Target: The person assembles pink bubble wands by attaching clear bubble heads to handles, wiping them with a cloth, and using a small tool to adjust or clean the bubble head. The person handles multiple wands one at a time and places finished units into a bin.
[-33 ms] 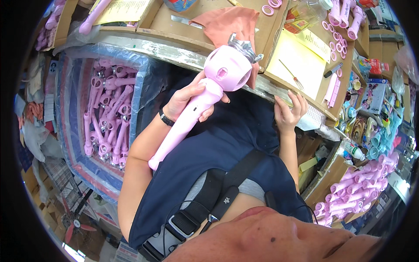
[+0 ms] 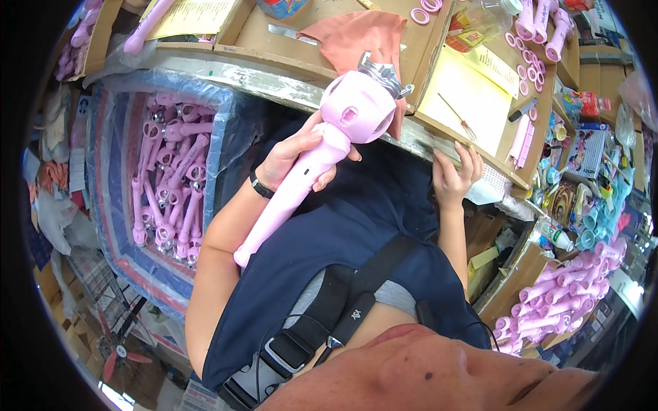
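Observation:
My left hand is closed around the neck of a pink toy wand. The wand slants up to the right, its narrow end by my left forearm. Its round, hollow-looking head has openings in the shell. A shiny silver piece sits at the top of that head, over the table edge and in front of an orange cloth. My right hand is at the front edge of the table, fingers loosely bent and apart, with nothing seen in it. A screwdriver lies on yellow paper close by.
On the left, a blue-lined bin holds several pink wands. Pink rings, a black marker and a plastic bottle are on the cardboard-lined table. Stacked pink handles lie at the right.
The fingers of my right hand have shifted very slightly at the table edge. My left hand and the pink toy wand stay in place.

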`<state>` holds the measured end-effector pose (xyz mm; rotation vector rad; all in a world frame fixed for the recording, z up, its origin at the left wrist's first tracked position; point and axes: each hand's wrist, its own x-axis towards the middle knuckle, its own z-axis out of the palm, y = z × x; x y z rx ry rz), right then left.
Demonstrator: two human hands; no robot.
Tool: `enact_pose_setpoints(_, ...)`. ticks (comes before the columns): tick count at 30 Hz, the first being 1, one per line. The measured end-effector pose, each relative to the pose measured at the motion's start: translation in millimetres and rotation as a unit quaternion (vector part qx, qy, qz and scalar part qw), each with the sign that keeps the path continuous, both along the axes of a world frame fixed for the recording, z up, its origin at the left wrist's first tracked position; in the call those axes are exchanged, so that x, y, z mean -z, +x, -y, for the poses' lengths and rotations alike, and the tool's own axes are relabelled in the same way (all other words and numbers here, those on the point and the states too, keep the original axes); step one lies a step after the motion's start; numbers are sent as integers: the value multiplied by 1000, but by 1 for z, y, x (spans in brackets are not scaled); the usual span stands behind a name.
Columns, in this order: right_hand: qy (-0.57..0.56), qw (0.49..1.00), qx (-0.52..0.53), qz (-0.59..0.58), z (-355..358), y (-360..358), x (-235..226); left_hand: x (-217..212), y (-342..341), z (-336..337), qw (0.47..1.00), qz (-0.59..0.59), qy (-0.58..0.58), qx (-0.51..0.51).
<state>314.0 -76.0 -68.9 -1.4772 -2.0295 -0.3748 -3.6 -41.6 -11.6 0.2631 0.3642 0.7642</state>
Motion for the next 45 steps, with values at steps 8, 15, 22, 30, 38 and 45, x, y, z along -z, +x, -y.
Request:
enact_pose_setpoints(8,6,994,-10,-110,-26,-40,-25,-27,-17,3,934,-305,170,-76)
enact_pose_setpoints(15,-173,975,28,-134,-160,-110,-56,-34,-33,1,916,-361,113,-133)
enact_pose_setpoints(22,-353,920,47,-163,-241,-114,-40,-32,-44,5,912,-362,110,-155)
enact_pose_setpoints(30,-158,715,-229,-642,-112,-139,-71,-33,-37,-10,940,-304,103,-119)
enact_pose_setpoints(38,-62,874,-165,-452,-127,-156,-56,-47,-13,-14,921,-356,154,-31)
enact_pose_setpoints(45,-133,613,-109,-771,-144,-118,-44,-52,-16,-13,935,-317,152,-48)
